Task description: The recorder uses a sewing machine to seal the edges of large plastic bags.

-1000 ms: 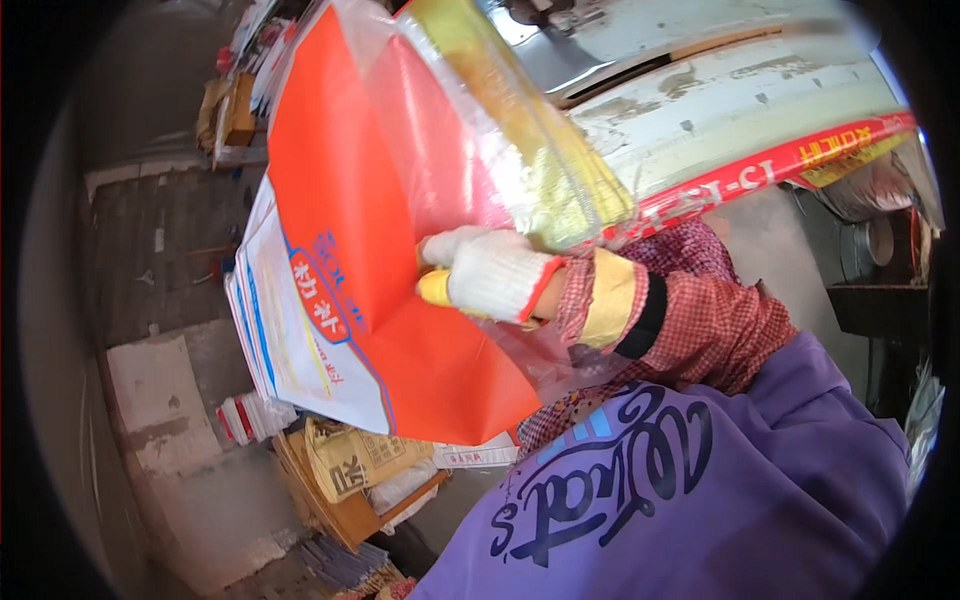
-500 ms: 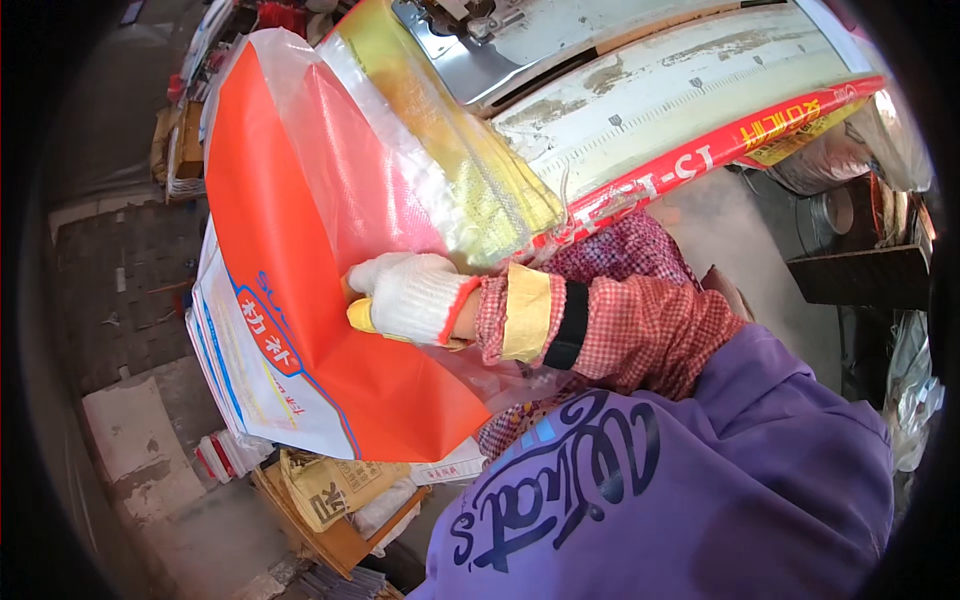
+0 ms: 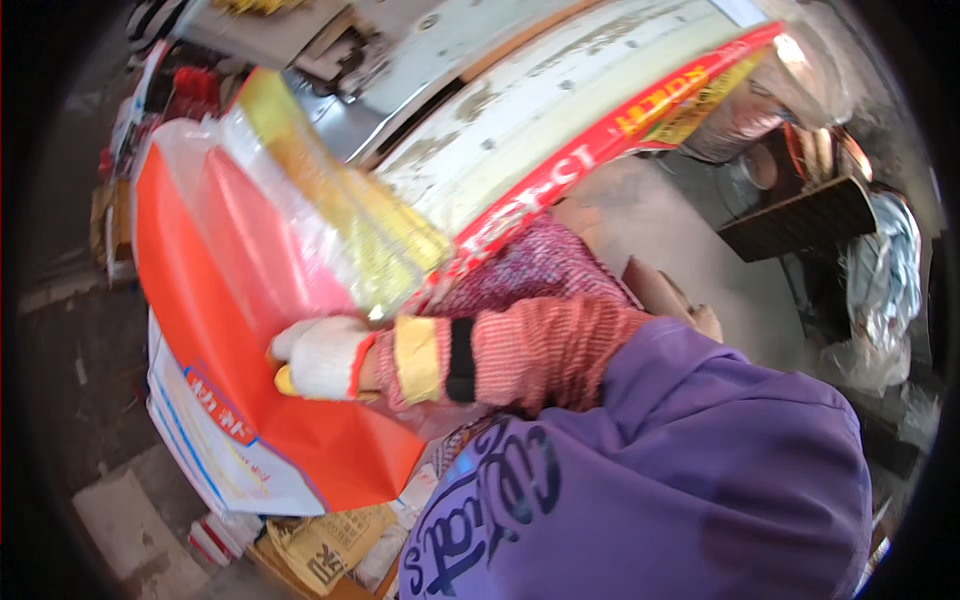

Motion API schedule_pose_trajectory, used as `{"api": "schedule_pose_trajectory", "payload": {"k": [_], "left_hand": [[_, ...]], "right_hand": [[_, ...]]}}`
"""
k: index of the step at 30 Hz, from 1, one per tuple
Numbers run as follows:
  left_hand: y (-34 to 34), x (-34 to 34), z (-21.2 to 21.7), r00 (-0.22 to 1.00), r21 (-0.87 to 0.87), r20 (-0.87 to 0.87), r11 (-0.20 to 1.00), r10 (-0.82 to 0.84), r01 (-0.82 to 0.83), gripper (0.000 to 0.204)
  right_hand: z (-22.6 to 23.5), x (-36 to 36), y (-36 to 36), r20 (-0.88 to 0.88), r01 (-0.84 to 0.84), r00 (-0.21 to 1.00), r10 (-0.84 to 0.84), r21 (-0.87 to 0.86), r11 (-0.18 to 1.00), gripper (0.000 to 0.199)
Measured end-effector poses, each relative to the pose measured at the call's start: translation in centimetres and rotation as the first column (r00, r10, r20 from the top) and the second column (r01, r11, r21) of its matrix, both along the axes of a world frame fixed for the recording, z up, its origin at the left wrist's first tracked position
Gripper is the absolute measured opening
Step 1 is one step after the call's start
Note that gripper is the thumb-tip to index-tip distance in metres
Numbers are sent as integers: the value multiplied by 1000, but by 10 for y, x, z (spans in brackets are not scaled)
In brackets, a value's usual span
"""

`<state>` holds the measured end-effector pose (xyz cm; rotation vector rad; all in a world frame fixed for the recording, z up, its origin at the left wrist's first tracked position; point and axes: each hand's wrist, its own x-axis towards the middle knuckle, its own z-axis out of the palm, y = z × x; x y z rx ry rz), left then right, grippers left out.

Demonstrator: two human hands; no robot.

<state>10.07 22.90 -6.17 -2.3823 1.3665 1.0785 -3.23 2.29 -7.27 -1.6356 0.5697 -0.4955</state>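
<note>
One hand in shot, the right hand, in a white glove with a yellow palm, and it's got fingers curled tight, gripping the orange bag, creases running out from the grip! The fingertips themselves are hidden. One orange face on top, several white-and-blue edges layered at the lower left, too blurred to count. Here's how it lies: long axis slanting from upper left down to lower right, white printed panel facing lower left, clear film on the side toward the table. The bag sits just beyond the lower-left end of that table's front edge. Between them, one yellow sheet, slanting roughly the same way. One red strip runs along the front edge, out to the far right corner. Up top, one machine by the table's back edge; down low, one brown paper sack, below the bag's lower end.
</note>
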Motion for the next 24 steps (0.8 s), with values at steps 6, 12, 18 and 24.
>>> {"api": "schedule_pose_trajectory", "payload": {"k": [6, 12, 18, 24], "left_hand": [[-16, -4, -11, 999, -39, -27, 999, -24, 23, 27], [-28, -11, -9, 993, -34, -62, 994, -102, 100, 26], [-45, -24, 29, 921, 96, -210, 931, -327, 353, 24], [-66, -21, 138, 339, 156, -712, 332, -615, 930, 23]], "right_hand": [[3, 5, 5, -34, 14, 999, -13, 12, 1000, 27], [4, 3, 2, -28, -18, 999, 19, 39, 999, 26], [4, 0, 3, -27, -47, 998, 48, 53, 998, 30], [11, 5, 4, -61, 15, 998, -12, 54, 998, 36]]}}
